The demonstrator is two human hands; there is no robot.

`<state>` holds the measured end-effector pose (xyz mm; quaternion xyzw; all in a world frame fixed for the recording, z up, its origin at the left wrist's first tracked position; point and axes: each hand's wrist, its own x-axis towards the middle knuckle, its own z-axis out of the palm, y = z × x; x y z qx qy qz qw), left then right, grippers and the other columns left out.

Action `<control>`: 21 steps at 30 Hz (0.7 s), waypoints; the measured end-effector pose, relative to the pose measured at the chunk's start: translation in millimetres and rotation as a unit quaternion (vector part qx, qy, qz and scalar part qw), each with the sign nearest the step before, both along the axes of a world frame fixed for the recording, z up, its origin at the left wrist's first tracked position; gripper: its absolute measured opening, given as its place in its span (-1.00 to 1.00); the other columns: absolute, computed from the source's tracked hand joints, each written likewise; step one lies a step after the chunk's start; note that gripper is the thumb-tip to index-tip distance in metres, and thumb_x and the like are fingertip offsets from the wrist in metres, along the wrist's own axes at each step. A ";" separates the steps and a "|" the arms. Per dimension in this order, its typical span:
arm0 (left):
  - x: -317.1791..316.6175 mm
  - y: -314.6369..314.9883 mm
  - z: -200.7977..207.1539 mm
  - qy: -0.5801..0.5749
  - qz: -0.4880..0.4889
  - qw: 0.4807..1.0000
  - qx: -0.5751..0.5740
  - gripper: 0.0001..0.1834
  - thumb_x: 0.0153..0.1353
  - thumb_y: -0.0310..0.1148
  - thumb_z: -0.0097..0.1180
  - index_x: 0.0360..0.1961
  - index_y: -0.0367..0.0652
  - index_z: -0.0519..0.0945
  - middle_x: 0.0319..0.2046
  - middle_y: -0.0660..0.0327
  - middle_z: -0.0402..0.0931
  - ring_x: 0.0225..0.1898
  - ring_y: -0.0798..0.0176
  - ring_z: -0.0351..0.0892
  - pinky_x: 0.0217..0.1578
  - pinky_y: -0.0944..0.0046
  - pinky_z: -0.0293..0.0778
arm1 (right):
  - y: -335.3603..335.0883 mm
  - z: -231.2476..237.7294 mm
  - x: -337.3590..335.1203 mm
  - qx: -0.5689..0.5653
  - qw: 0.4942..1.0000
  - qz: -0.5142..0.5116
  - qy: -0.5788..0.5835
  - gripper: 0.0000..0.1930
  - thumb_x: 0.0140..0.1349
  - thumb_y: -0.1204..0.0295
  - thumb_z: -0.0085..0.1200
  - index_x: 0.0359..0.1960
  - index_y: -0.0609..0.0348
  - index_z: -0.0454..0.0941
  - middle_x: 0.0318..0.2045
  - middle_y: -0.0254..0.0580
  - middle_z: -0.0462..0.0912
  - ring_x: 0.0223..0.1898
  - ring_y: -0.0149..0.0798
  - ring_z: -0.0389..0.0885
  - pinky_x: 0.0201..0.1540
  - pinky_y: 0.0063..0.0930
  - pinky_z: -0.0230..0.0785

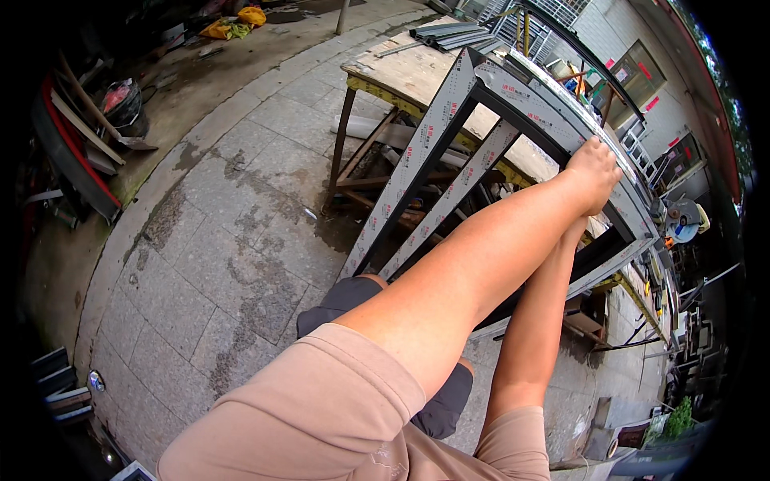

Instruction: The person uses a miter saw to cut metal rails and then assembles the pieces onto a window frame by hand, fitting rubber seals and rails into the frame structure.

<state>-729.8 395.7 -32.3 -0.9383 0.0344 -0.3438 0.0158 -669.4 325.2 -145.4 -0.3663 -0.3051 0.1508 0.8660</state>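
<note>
Both hands are reaching forward: left hand [595, 172] is gripping the metal frame [481, 120] leaning on the workbench [401, 72]; right hand's grip hidden behind it.

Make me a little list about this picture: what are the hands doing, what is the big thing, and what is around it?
Place: outdoor paved yard of grey stone slabs, wet in patches
Big thing: metal frame of grey bars wrapped in printed film, tilted, leaning on a wooden workbench
Left hand: left hand rests on the frame's upper bar, fingers curled over it
Right hand: mostly hidden behind the left arm, reaching to the same bar
On the bench: stack of grey metal strips
Nearby: yellow bag far back
</note>
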 end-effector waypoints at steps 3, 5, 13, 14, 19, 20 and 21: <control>-1.0 1.1 0.1 0.009 -0.001 1.000 -0.005 -0.47 0.31 -0.11 0.13 0.27 -0.02 0.61 0.22 0.12 0.58 0.34 0.10 0.46 0.40 0.03 0.14 | 1.8 -0.2 -1.2 0.001 1.000 -0.002 -0.002 -0.59 0.70 0.16 -0.23 0.40 0.04 0.35 0.21 -0.19 0.54 0.19 -0.19 0.55 0.27 -0.18 0.46; -1.5 -1.5 1.1 0.008 -0.004 1.000 -0.006 -0.48 0.30 -0.12 0.12 0.26 -0.01 0.61 0.22 0.13 0.58 0.34 0.10 0.46 0.41 0.03 0.13 | -0.1 1.1 -1.5 0.001 1.000 -0.005 -0.005 -0.59 0.70 0.16 -0.22 0.40 0.05 0.35 0.21 -0.19 0.54 0.18 -0.19 0.56 0.26 -0.18 0.47; 1.3 -0.9 -1.8 -0.011 -0.002 1.000 -0.005 -0.53 0.32 -0.14 0.10 0.23 0.03 0.64 0.19 0.15 0.60 0.31 0.13 0.48 0.35 0.04 0.16 | 2.9 2.6 -2.3 0.005 1.000 -0.005 -0.006 -0.61 0.70 0.19 -0.20 0.39 0.06 0.36 0.19 -0.18 0.55 0.15 -0.19 0.57 0.24 -0.19 0.49; 2.3 -1.6 -1.8 -0.015 -0.002 1.000 -0.006 -0.54 0.33 -0.14 0.09 0.21 0.03 0.65 0.18 0.15 0.61 0.30 0.13 0.49 0.34 0.05 0.16 | 2.4 3.5 -2.3 0.005 1.000 -0.007 -0.009 -0.61 0.70 0.19 -0.20 0.38 0.06 0.36 0.18 -0.18 0.55 0.15 -0.19 0.58 0.24 -0.19 0.49; 9.0 0.3 -4.8 -0.039 -0.012 0.999 -0.018 -0.60 0.40 -0.16 0.02 0.17 0.05 0.68 0.13 0.18 0.64 0.27 0.15 0.51 0.32 0.05 0.18 | 5.1 9.0 -16.3 0.006 1.000 -0.021 -0.006 -0.62 0.70 0.20 -0.19 0.37 0.08 0.37 0.15 -0.19 0.56 0.12 -0.20 0.59 0.20 -0.20 0.51; 9.0 1.5 -6.0 -0.040 -0.008 0.999 -0.015 -0.60 0.40 -0.16 0.01 0.17 0.05 0.68 0.12 0.18 0.64 0.27 0.15 0.51 0.32 0.05 0.18 | 6.5 8.6 -16.8 0.005 1.000 -0.022 -0.002 -0.62 0.70 0.20 -0.18 0.36 0.09 0.37 0.15 -0.19 0.56 0.11 -0.20 0.60 0.20 -0.20 0.52; 8.8 0.7 -5.8 -0.042 -0.005 0.999 -0.013 -0.60 0.41 -0.16 0.00 0.16 0.05 0.68 0.12 0.19 0.65 0.27 0.15 0.51 0.31 0.05 0.18 | 5.6 7.9 -14.7 0.003 1.000 -0.025 0.000 -0.62 0.70 0.20 -0.18 0.36 0.10 0.37 0.15 -0.19 0.56 0.11 -0.20 0.60 0.20 -0.20 0.52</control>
